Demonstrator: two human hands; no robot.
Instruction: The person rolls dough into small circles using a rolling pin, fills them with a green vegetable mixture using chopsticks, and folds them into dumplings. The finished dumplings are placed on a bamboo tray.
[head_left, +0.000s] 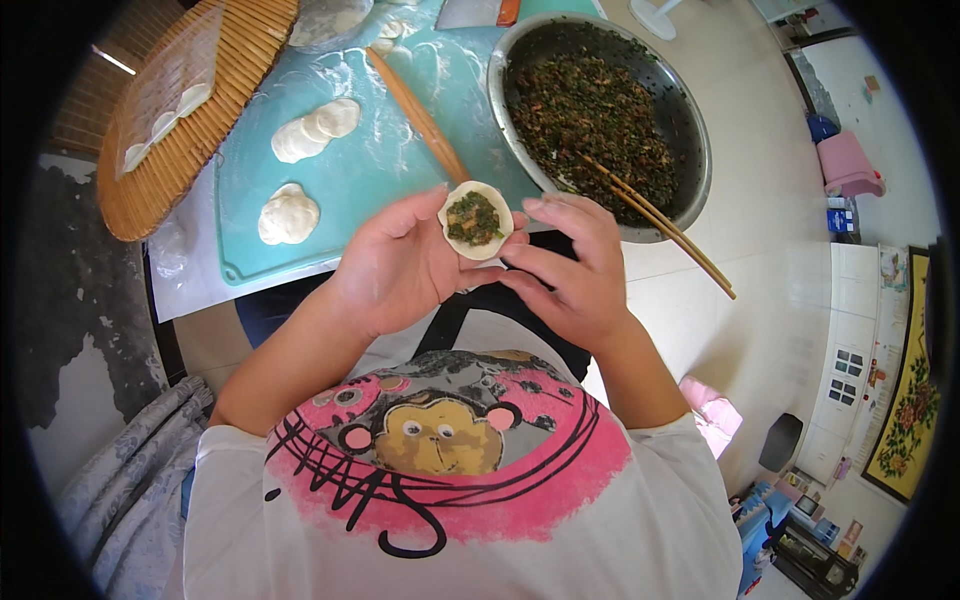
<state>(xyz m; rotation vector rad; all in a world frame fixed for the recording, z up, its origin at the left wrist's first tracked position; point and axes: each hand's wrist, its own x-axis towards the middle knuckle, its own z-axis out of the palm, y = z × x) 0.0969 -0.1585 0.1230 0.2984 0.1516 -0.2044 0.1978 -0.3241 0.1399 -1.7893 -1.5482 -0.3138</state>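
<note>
On the fingers of my left hand (405, 262) lies a round dough wrapper (444, 217), its edge slightly raised around a mound of green and brown chopped filling (474, 219). My left thumb rests at the wrapper's rim. Close by on the right is my right hand (574, 270), fingers bent and spread; whether its fingertips touch the wrapper or only my left fingers is hard to tell. Beyond the hands stands a steel bowl (495, 90) of chopped filling. A pair of chopsticks (667, 225) leans out over its near right rim.
A floured turquoise mat (247, 232) covers the table. It carries a wooden rolling pin (420, 116), overlapping wrappers (315, 131) and another wrapper stack (289, 215). At the upper left, a round slatted tray (225, 112) overhangs the mat. A cleaver (469, 13) lies at the far edge.
</note>
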